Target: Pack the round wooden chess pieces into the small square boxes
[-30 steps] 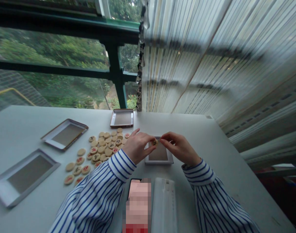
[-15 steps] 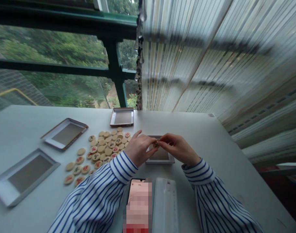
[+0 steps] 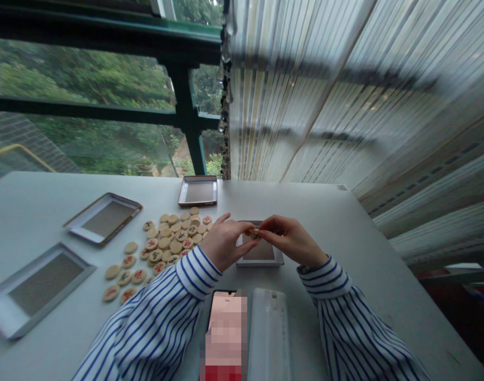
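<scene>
Both hands meet over a small white tray (image 3: 279, 260) near the table's middle. My left hand (image 3: 225, 242) and my right hand (image 3: 291, 239) pinch one round wooden game piece (image 3: 255, 233) with a dark mark between their fingertips, just above the tray. To the left of my left hand lies a heap of similar wooden discs (image 3: 174, 239) with red or black marks, and several more discs (image 3: 123, 275) lie scattered further left. Both sleeves are white with blue stripes.
Three more shallow trays stand on the white table (image 3: 365, 248): one at the back (image 3: 198, 191), one at the back left (image 3: 102, 218), one at the near left (image 3: 37, 288). A phone (image 3: 224, 330) and a long white case (image 3: 269, 333) lie near me. Window and blinds rise behind.
The piece and both hands have sunk slightly toward the tray; the pinch has tightened. The view has shifted a little.
</scene>
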`<action>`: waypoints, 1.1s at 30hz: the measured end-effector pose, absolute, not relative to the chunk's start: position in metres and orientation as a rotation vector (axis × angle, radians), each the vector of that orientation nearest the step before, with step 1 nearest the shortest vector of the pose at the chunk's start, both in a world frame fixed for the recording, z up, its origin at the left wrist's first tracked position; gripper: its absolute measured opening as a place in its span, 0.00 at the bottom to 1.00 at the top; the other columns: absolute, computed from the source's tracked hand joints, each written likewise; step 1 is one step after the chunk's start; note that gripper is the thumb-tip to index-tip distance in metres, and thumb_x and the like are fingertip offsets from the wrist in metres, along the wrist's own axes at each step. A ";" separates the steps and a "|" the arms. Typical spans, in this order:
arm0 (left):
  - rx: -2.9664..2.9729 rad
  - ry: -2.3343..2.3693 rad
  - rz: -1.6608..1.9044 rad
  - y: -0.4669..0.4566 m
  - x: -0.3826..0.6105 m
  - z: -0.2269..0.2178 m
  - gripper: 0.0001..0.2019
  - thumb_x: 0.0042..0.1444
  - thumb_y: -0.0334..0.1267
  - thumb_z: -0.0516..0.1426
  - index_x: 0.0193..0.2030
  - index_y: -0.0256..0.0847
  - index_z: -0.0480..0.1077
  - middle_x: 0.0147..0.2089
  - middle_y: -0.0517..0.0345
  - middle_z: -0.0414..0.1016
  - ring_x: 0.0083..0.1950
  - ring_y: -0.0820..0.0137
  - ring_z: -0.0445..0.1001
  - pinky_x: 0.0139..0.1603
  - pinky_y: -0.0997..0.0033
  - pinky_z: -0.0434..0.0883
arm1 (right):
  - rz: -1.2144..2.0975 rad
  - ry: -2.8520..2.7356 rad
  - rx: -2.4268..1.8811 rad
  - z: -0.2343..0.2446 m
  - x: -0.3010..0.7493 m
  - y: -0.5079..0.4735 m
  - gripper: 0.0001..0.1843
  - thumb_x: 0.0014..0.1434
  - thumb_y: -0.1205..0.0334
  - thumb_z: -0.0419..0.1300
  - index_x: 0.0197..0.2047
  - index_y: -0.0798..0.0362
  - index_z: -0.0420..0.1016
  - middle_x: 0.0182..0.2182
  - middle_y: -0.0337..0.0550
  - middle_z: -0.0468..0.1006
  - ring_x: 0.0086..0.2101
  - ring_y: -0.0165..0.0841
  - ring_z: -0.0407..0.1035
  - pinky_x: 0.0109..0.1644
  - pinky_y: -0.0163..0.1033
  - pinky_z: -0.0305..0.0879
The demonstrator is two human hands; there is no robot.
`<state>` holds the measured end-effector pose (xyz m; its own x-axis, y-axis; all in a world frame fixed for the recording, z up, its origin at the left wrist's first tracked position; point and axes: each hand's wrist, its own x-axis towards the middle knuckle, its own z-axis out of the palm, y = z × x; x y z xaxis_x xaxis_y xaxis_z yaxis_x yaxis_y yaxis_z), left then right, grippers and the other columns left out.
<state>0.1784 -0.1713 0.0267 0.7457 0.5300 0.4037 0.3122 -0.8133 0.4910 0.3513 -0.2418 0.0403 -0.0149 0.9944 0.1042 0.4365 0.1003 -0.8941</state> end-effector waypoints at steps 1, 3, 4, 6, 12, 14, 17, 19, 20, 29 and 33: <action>2.507 0.648 0.744 -0.172 0.178 0.028 0.13 0.48 0.39 0.59 0.41 0.40 0.68 0.37 0.57 0.77 0.39 0.68 0.75 0.56 0.50 0.57 | 0.877 -1.564 -1.449 0.041 0.351 -0.242 0.12 0.53 0.55 0.57 0.34 0.56 0.72 0.29 0.42 0.75 0.29 0.29 0.68 0.33 0.35 0.65; 2.408 0.646 0.708 -0.173 0.178 0.031 0.13 0.48 0.38 0.59 0.41 0.39 0.68 0.37 0.56 0.77 0.39 0.68 0.75 0.55 0.52 0.60 | 0.886 -1.540 -1.445 0.041 0.350 -0.243 0.12 0.53 0.55 0.57 0.34 0.56 0.71 0.30 0.43 0.76 0.30 0.30 0.69 0.34 0.36 0.66; 2.359 0.645 0.695 -0.174 0.178 0.033 0.13 0.48 0.38 0.59 0.42 0.39 0.68 0.37 0.56 0.77 0.39 0.68 0.75 0.53 0.55 0.63 | 0.891 -1.527 -1.443 0.042 0.350 -0.243 0.12 0.53 0.55 0.57 0.34 0.56 0.71 0.30 0.43 0.76 0.30 0.30 0.69 0.35 0.36 0.67; 2.267 0.659 0.671 -0.176 0.177 0.038 0.13 0.48 0.37 0.59 0.42 0.39 0.68 0.37 0.55 0.77 0.38 0.69 0.75 0.47 0.62 0.69 | 0.899 -1.510 -1.436 0.042 0.349 -0.243 0.12 0.53 0.55 0.57 0.35 0.55 0.71 0.31 0.43 0.76 0.31 0.30 0.69 0.35 0.37 0.67; 2.055 0.718 0.614 -0.176 0.176 0.041 0.13 0.49 0.36 0.58 0.42 0.36 0.69 0.34 0.55 0.77 0.36 0.71 0.75 0.40 0.71 0.71 | 0.896 -1.526 -1.422 0.043 0.349 -0.243 0.12 0.53 0.55 0.57 0.35 0.56 0.71 0.31 0.44 0.76 0.32 0.30 0.70 0.36 0.37 0.67; 2.026 0.710 0.612 -0.174 0.176 0.040 0.13 0.49 0.37 0.58 0.42 0.36 0.69 0.35 0.54 0.77 0.37 0.71 0.75 0.41 0.70 0.71 | 0.900 -1.531 -1.427 0.044 0.348 -0.243 0.12 0.53 0.56 0.58 0.35 0.56 0.71 0.31 0.44 0.76 0.32 0.30 0.70 0.36 0.37 0.67; 1.990 0.681 0.595 -0.173 0.175 0.041 0.12 0.50 0.37 0.58 0.41 0.35 0.70 0.36 0.53 0.77 0.38 0.70 0.75 0.42 0.69 0.71 | 0.908 -1.529 -1.425 0.045 0.348 -0.244 0.12 0.54 0.56 0.58 0.35 0.56 0.71 0.31 0.44 0.76 0.32 0.30 0.70 0.36 0.37 0.67; 1.972 0.669 0.582 -0.173 0.175 0.044 0.10 0.50 0.36 0.57 0.40 0.35 0.71 0.36 0.53 0.77 0.38 0.70 0.75 0.43 0.69 0.71 | 0.911 -1.531 -1.421 0.046 0.347 -0.244 0.12 0.54 0.56 0.57 0.36 0.56 0.71 0.32 0.44 0.76 0.32 0.30 0.70 0.36 0.37 0.67; 1.966 0.666 0.577 -0.173 0.175 0.046 0.10 0.51 0.36 0.57 0.39 0.35 0.71 0.37 0.53 0.77 0.39 0.70 0.75 0.43 0.69 0.71 | 0.912 -1.531 -1.419 0.046 0.347 -0.244 0.12 0.54 0.56 0.57 0.36 0.56 0.71 0.31 0.44 0.76 0.32 0.30 0.70 0.36 0.37 0.67; 1.997 0.659 0.582 -0.172 0.174 0.049 0.09 0.53 0.37 0.55 0.38 0.37 0.73 0.37 0.54 0.78 0.39 0.70 0.75 0.43 0.69 0.71 | 0.938 -1.566 -1.411 0.047 0.348 -0.245 0.12 0.54 0.55 0.57 0.36 0.56 0.71 0.31 0.43 0.76 0.31 0.29 0.69 0.34 0.35 0.66; 2.035 0.670 0.601 -0.171 0.173 0.048 0.10 0.53 0.37 0.54 0.38 0.38 0.74 0.37 0.54 0.78 0.39 0.69 0.75 0.44 0.69 0.70 | 0.894 -1.610 -1.447 0.048 0.348 -0.245 0.12 0.54 0.56 0.56 0.36 0.56 0.72 0.31 0.43 0.76 0.29 0.28 0.68 0.31 0.34 0.64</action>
<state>0.1733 -0.1710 0.0481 0.7369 0.6573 0.1580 0.2287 -0.4623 0.8567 0.3479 -0.2451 0.0478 -0.0495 0.9945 0.0927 0.4471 0.1051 -0.8883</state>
